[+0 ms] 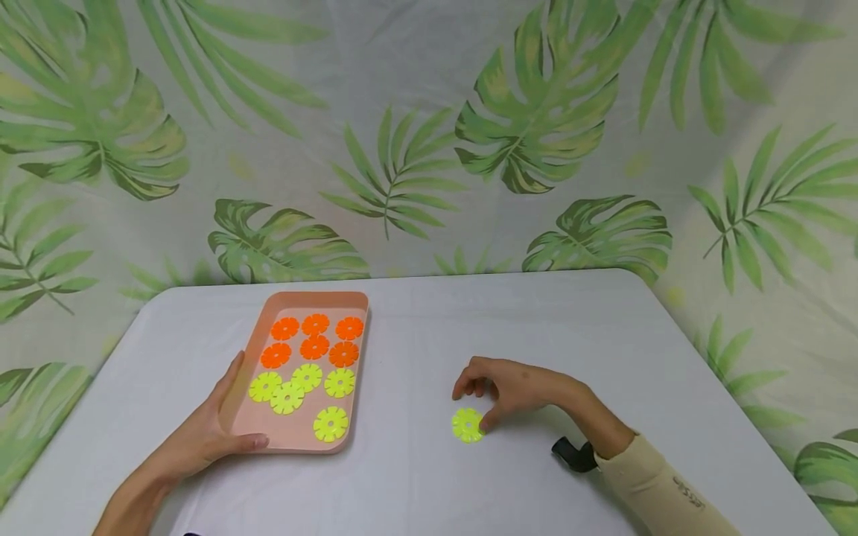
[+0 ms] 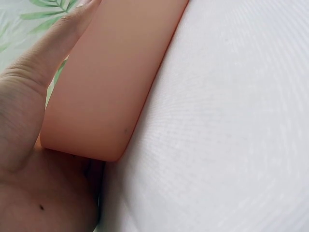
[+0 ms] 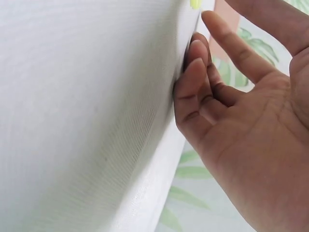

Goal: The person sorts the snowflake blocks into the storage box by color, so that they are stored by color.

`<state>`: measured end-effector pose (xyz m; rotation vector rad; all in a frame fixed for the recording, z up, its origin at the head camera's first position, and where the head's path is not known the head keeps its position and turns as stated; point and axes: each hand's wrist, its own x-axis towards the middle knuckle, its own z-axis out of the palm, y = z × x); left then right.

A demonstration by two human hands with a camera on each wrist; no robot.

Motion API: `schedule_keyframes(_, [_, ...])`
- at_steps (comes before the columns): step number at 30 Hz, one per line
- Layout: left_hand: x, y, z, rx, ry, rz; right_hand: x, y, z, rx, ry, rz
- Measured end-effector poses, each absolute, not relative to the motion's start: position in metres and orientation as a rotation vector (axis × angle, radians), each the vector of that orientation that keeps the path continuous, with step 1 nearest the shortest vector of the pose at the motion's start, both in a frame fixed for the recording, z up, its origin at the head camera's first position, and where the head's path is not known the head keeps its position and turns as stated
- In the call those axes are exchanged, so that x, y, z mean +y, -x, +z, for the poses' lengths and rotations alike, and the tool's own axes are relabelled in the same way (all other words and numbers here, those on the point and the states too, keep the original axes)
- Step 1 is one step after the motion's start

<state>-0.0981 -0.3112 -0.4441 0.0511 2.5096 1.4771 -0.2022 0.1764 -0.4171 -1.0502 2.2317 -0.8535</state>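
A pink tray [image 1: 288, 439] lies on the left of the table, with orange notched discs [image 1: 315, 347] in its far half and yellow-green notched discs [image 1: 331, 424] in its near half. My left hand [image 1: 217, 432] grips the tray's near left corner, thumb along the front rim and fingers along the left side. The tray's outer wall [image 2: 111, 72] fills much of the left wrist view. Right of the tray, my right hand [image 1: 512, 387] is over a single yellow-green disc [image 1: 467, 425]. Its thumb tip overlaps the disc's right edge, while the bent fingers stand apart from it.
The white table [image 1: 415, 491] has its far edge against a leaf-printed curtain [image 1: 402, 149]. A black object [image 1: 574, 455] shows beside the right wrist, near the beige sleeve [image 1: 657, 484].
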Motion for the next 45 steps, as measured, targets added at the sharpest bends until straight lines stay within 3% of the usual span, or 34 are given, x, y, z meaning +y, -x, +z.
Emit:
schedule_keyframes(28, [-0.311,0.101,-0.441,2.519,-0.116,1.507,0.157,0.208,-0.410,2.116,1.032,-0.874])
schedule_keyframes(45, [-0.315,0.097,-0.443,2.509,-0.142,1.474,0.112,0.217,-0.401,2.148,1.093,-1.001])
